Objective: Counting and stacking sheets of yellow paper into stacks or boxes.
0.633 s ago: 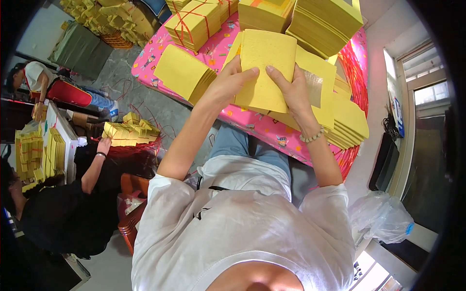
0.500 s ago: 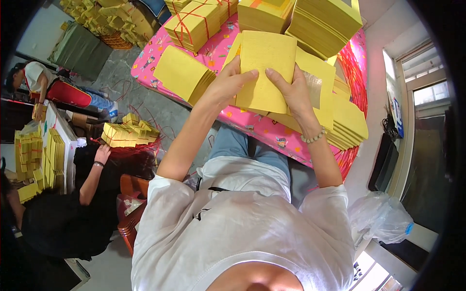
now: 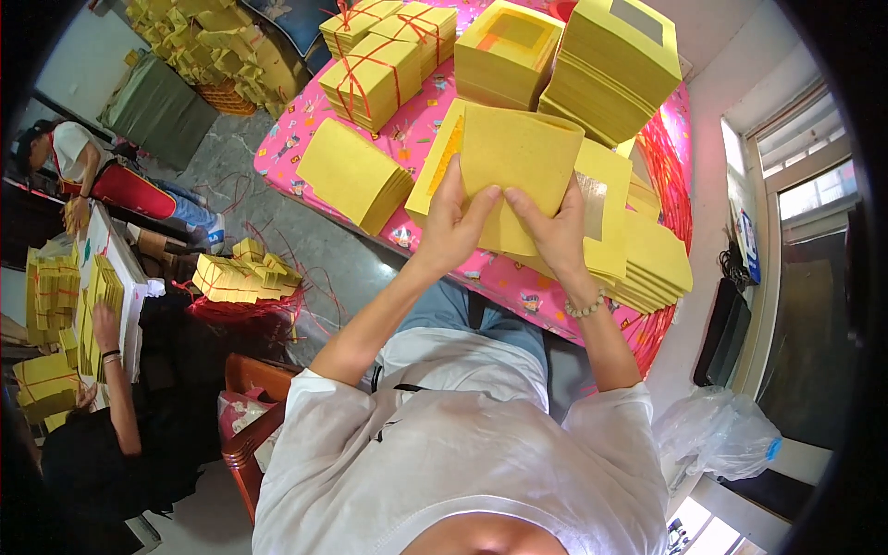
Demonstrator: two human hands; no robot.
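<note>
Both of my hands hold a wad of yellow paper point(image 3: 520, 157) above the pink tablecloth. My left hand point(image 3: 455, 220) grips its lower left side, and my right hand point(image 3: 558, 229) its lower right. The two thumbs lie on top, tips almost touching, while the other fingers are mostly hidden. At the right the wad's edge bends over in a soft curve. Beneath and beside it lie sheets with an orange patch point(image 3: 448, 153) and a silvery patch point(image 3: 592, 196). A fanned yellow stack point(image 3: 657, 259) is near my right wrist, and another yellow stack point(image 3: 355, 171) lies left of my left hand.
Bundles tied with red string point(image 3: 372, 79) and tall yellow stacks point(image 3: 606, 69) stand at the table's back. Red strings point(image 3: 668, 176) hang along its right edge. Left are a wooden chair point(image 3: 248, 444), two other people and a white table point(image 3: 125, 277) with yellow paper.
My hands have drawn slightly nearer to me with the wad, thumbs closing together on it; its right edge now curls. At left, the dark-clothed person's hand has moved onto the white table's paper.
</note>
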